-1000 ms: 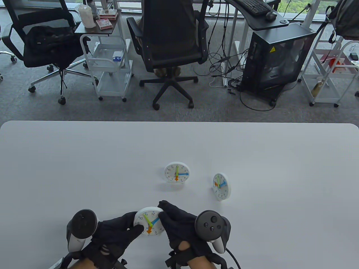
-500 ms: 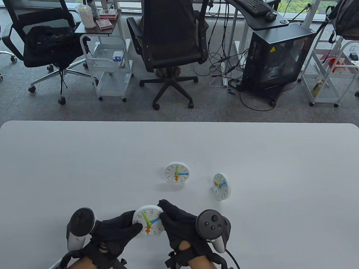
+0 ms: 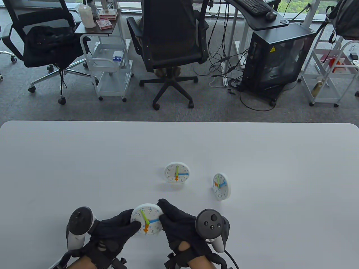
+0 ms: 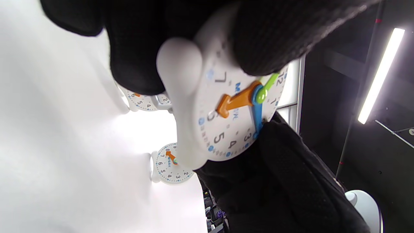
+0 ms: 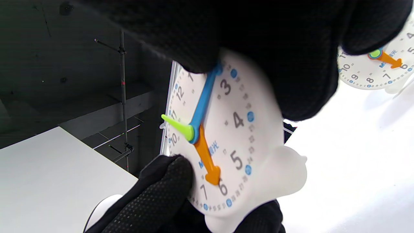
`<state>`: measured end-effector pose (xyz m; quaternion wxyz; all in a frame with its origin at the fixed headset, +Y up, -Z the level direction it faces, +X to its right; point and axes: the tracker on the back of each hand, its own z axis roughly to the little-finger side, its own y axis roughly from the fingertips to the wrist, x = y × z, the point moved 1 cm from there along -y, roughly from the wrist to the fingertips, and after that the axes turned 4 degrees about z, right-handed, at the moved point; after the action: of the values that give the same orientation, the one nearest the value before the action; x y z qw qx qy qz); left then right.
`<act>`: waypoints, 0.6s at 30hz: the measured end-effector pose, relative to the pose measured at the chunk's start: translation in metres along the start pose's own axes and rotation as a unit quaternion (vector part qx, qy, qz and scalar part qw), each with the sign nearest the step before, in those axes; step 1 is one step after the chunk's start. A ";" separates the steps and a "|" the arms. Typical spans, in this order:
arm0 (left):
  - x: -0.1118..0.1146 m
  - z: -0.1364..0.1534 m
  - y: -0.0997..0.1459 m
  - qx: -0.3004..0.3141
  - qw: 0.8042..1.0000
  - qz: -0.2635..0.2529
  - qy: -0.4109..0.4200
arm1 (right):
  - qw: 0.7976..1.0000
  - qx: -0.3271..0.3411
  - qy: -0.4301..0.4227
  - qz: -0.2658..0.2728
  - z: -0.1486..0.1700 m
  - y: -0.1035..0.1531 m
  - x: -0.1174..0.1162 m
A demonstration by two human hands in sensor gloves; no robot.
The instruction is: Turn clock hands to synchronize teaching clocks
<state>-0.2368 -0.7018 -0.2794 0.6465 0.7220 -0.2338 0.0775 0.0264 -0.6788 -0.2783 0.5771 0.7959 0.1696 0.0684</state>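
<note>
I hold a white teaching clock point(image 3: 146, 219) between both hands near the table's front edge. Its green hand points near 11, its blue hand near 3, its orange hand near 6. My left hand point(image 3: 117, 228) grips its left rim, thumb on the face. My right hand point(image 3: 175, 217) grips its right rim, a fingertip at the blue hand's tip point(image 5: 212, 76). The clock fills the left wrist view point(image 4: 233, 110) and the right wrist view point(image 5: 226, 136). A second clock point(image 3: 176, 172) stands mid-table, a third clock point(image 3: 221, 186) to its right, turned sideways.
The white table point(image 3: 84, 168) spreads wide around the clocks. Beyond its far edge stand office chairs point(image 3: 171, 42), a white cart point(image 3: 109, 64) and a black computer case point(image 3: 277, 56).
The held clock has shifted a little left and away from me. Its blue hand has turned clockwise from near 2 to about 3. The two far clocks have not moved.
</note>
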 end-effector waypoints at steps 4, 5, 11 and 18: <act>0.000 0.000 0.000 -0.005 1.000 0.000 0.011 | 1.000 -0.001 -0.002 -0.003 0.000 0.000 0.000; 0.000 0.000 0.000 -0.006 1.000 0.001 0.014 | 1.000 -0.001 -0.002 -0.003 -0.001 0.000 0.000; 0.000 0.000 0.000 -0.008 1.000 -0.001 0.020 | 1.000 -0.001 -0.003 -0.004 -0.001 0.000 -0.001; -0.001 0.000 0.000 -0.004 1.000 -0.007 0.019 | 1.000 -0.002 -0.006 -0.007 -0.001 0.000 -0.001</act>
<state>-0.2378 -0.7015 -0.2797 0.6545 0.7191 -0.2172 0.0856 0.0249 -0.6785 -0.2781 0.5803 0.7939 0.1715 0.0600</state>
